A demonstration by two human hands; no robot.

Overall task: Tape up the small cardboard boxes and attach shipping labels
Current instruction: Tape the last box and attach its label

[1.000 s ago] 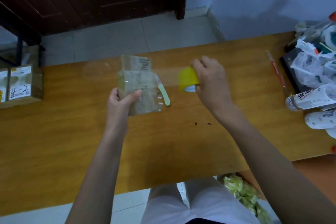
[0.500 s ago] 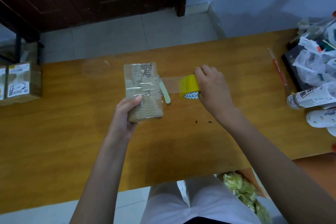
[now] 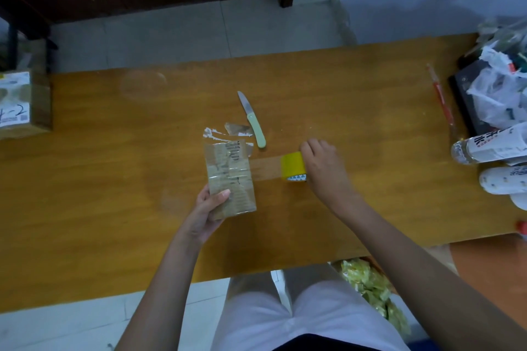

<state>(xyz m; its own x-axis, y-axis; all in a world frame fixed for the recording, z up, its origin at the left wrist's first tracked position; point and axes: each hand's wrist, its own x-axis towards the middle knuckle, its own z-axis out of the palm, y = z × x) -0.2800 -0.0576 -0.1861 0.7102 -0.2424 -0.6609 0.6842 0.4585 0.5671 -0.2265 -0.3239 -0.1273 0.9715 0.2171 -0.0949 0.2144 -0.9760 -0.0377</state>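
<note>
A small cardboard box [image 3: 229, 177], wrapped in clear tape with black marks on top, is at the middle of the wooden table [image 3: 99, 194]. My left hand [image 3: 209, 208] grips its near end, thumb on top. My right hand [image 3: 323, 169] holds a yellow tape roll [image 3: 293, 166] to the right of the box. A strip of clear tape [image 3: 266, 169] stretches from the roll to the box. A small knife [image 3: 253, 120] with a pale green handle lies just beyond the box, beside scraps of tape [image 3: 228, 132].
A taped box with a white label [image 3: 24, 105] sits at the table's left edge. Plastic bags [image 3: 497, 88], bottles [image 3: 487, 148] and a red pen [image 3: 441, 94] crowd the right end. A bag of yellow-green items [image 3: 368, 285] lies on the floor by my legs.
The box has come down toward me and lies flatter, uncovering the knife and tape scraps beyond it. My right hand and the roll have shifted slightly right, with the tape still stretched.
</note>
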